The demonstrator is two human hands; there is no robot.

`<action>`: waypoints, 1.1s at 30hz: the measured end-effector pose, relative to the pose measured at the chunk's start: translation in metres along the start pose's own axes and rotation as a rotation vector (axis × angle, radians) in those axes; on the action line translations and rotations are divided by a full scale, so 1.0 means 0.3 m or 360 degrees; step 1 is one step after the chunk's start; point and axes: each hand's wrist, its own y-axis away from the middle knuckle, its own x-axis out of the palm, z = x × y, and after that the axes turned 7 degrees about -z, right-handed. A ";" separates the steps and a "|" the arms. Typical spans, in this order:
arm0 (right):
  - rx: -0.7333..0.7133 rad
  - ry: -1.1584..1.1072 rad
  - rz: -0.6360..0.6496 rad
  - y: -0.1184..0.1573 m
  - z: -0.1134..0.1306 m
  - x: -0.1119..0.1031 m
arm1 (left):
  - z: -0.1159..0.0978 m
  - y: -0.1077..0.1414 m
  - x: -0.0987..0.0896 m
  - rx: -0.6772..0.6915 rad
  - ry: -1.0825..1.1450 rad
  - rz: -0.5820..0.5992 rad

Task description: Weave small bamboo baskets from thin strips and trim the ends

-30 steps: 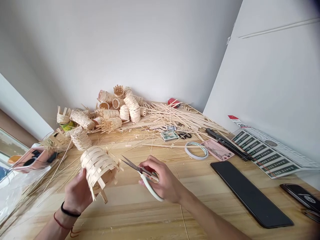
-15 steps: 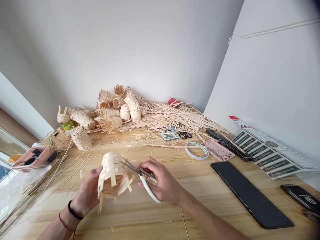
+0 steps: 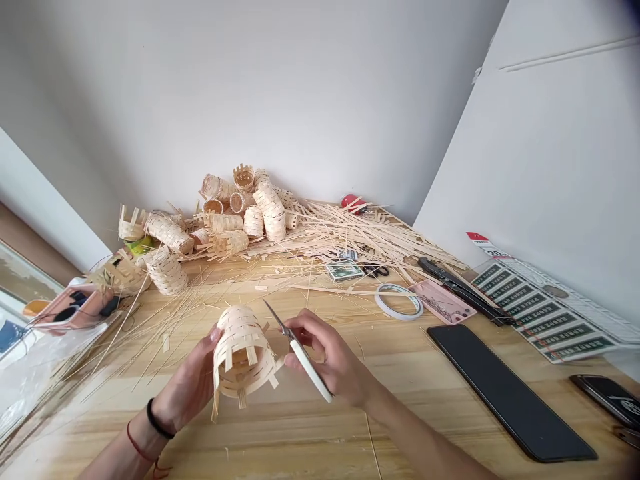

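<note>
A small woven basket (image 3: pixel 243 328) of pale wood strips tilts with its mouth toward me, loose strip ends sticking out round the rim. My left hand (image 3: pixel 193 377) grips it from the left side; most of those fingers are hidden behind it. Just to its right, my right hand (image 3: pixel 333 360) holds a pair of scissors (image 3: pixel 306 363) with white handles. The blades look closed, point up and left, and are apart from the basket.
Woven baskets (image 3: pixel 270 207) are heaped at the back, beside a spread of loose strips (image 3: pixel 360 227). To the right lie a tape roll (image 3: pixel 383 310), a pink tray (image 3: pixel 443 301), a black utility knife (image 3: pixel 463 290) and a black phone (image 3: pixel 510 390). A pink container (image 3: pixel 70 308) stands at left.
The scissors have come away from the basket's side, and their blades have closed. The basket has shifted slightly right in my left hand, its mouth turned more toward me.
</note>
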 end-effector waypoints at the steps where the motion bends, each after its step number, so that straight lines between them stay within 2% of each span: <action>1: 0.0007 -0.0003 0.0006 0.000 -0.003 0.002 | 0.000 0.000 0.002 0.0011 -0.0010 -0.0005; 9: 0.0009 0.0036 0.0000 0.001 -0.017 0.033 | 0.015 -0.004 0.018 0.0021 -0.0055 0.0075; 12: 0.0015 0.0061 -0.0054 0.002 -0.014 0.039 | 0.025 -0.012 0.006 0.0004 -0.0094 0.0090; 15: 0.0017 0.0046 -0.0094 0.001 -0.010 0.035 | 0.035 -0.017 -0.017 0.0016 -0.0282 0.0086; 20: 0.0102 -0.0026 -0.0095 -0.002 -0.014 0.026 | 0.026 -0.010 -0.051 0.0236 -0.0588 -0.0071; 24: 0.0132 -0.0068 -0.0093 -0.003 -0.025 0.024 | -0.003 -0.001 -0.053 0.0363 -0.0652 -0.0192; 26: 0.0143 -0.0092 -0.0098 -0.003 -0.027 0.024 | -0.012 -0.001 -0.053 0.0376 -0.0619 -0.0139; 30: 0.0188 -0.0205 -0.0110 -0.002 -0.018 0.023 | 0.001 0.001 -0.057 0.0353 -0.0606 0.0153; 33: 0.0257 -0.0295 -0.0140 -0.005 -0.008 0.024 | 0.018 0.002 -0.052 0.0361 -0.0697 0.0155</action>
